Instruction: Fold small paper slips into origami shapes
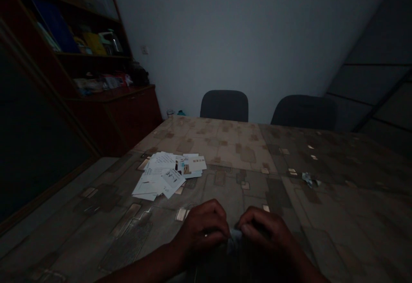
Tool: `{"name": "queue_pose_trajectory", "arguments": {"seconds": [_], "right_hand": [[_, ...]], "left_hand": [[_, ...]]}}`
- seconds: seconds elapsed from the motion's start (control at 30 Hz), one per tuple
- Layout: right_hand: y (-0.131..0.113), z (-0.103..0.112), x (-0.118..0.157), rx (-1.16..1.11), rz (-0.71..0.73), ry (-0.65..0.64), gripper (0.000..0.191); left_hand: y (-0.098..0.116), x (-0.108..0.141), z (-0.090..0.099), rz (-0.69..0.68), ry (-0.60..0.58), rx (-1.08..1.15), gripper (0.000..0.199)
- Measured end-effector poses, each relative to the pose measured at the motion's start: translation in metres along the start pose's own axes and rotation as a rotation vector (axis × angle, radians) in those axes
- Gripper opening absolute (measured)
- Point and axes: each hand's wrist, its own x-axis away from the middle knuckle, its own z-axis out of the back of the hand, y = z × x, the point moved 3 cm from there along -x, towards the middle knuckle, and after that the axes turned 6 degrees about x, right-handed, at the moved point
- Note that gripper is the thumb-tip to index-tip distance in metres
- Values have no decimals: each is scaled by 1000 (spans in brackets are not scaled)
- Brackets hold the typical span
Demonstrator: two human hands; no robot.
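A small pale scrap (234,242) was pinched between two hands at the near edge of a cloth-covered table.

The scrap's left side was gripped by the curled fingers and thumb of the left hand (204,225), its upper right corner by the fingertips of the right hand (265,227) — whether it was paper or cloth could not be told in the dim light. Beyond the left hand, a loose, overlapping pile of printed cards (159,178) was spread on the patterned tablecloth (222,193). A crumpled scrap (308,179) was seen farther off to the right, well apart from the cards. Two dark chair backs (224,104) were lined up along the far side — a laden shelf unit (112,98) was visible at left.
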Motion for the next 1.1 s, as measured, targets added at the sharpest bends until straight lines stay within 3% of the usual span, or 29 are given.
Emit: {"name": "queue_pose_trajectory", "arguments": {"seconds": [0.13, 0.27, 0.33, 0.43, 0.5, 0.6, 0.77, 1.1], "right_hand": [[-2, 4, 1, -1, -39, 98, 18], [-5, 2, 3, 39, -2, 110, 15], [-8, 2, 3, 84, 85, 74, 18], [-14, 4, 1, 185, 338, 56, 24], [-18, 5, 1, 283, 508, 95, 24], [-18, 6, 1, 426, 621, 192, 18], [-22, 8, 5, 519, 682, 393, 22], [-20, 6, 5, 562, 674, 374, 20]], "left_hand": [[2, 2, 1, -11, 33, 31, 21], [2, 1, -3, 58, 12, 103, 13], [0, 1, -5, 146, -4, 141, 10], [-5, 2, -6, 286, -12, 186, 5], [-7, 2, -6, 350, 6, 229, 3], [-10, 3, -5, 438, 54, 305, 2], [-14, 6, -6, 487, 47, 395, 5], [-16, 5, -6, 465, 41, 379, 4]]}}
